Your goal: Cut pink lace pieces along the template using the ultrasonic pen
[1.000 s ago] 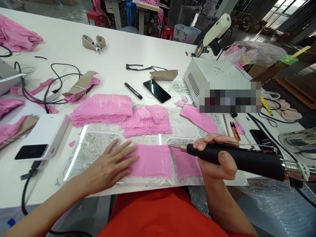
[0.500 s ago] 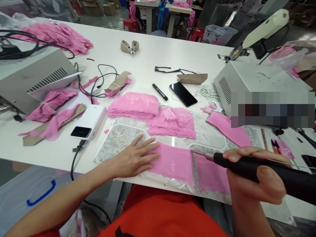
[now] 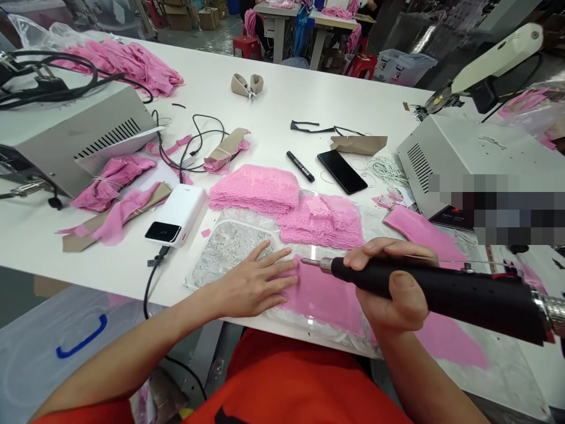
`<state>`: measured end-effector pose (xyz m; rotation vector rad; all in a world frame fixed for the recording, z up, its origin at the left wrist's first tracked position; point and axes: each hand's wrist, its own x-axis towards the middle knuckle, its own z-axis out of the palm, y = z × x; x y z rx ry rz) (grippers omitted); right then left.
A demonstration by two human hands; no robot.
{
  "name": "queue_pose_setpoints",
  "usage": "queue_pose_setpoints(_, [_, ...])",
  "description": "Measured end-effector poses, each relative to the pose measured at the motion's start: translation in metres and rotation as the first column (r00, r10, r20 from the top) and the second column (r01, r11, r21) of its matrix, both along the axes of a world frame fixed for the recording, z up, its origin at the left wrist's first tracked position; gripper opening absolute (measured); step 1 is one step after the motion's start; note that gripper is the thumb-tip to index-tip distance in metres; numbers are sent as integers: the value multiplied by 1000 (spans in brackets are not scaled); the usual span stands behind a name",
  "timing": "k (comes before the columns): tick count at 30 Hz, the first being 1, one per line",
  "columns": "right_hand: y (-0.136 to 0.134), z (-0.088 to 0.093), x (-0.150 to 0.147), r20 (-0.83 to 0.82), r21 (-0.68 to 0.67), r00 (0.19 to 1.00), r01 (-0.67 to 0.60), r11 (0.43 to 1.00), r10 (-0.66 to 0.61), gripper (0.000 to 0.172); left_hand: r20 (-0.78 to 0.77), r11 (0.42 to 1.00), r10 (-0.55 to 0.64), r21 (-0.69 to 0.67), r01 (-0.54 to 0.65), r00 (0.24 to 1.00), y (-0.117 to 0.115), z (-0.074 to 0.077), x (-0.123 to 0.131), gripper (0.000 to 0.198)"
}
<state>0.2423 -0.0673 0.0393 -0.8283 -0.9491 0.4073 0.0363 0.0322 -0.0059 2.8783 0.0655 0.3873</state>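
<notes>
- Pink cloth (image 3: 329,297): lies flat on a clear-rimmed board (image 3: 238,244), between the two hands, its left side under the left fingertips.
- Left hand (image 3: 251,282): palm down, fingers spread wide, the fingertips resting on the cloth's left part; it grasps nothing.
- Right hand (image 3: 392,282): closed around a thick black tool (image 3: 468,300), thumb on the near side, the tool pointing toward the left hand.
- Metal tip (image 3: 314,264): just beside the left fingertips, over the cloth's far left corner; I cannot tell whether it touches.
- Second pink cloth (image 3: 452,341): lies beneath the right forearm and to its right.
- Lace stacks (image 3: 253,188): two pink piles side by side, just beyond the left hand.
- Phone (image 3: 342,171) and marker (image 3: 301,166): on the table, beyond both hands and the lace.
- Power bank (image 3: 176,215): white, to the left of the left hand, a black cable plugged into its near end.
</notes>
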Motion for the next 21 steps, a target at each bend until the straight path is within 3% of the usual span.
queue_pose_setpoints(21, [9,-8,-3,65,-45,997,52,998,-50,8,13,1000,-1,-23,1,1000,0,-2,1,35])
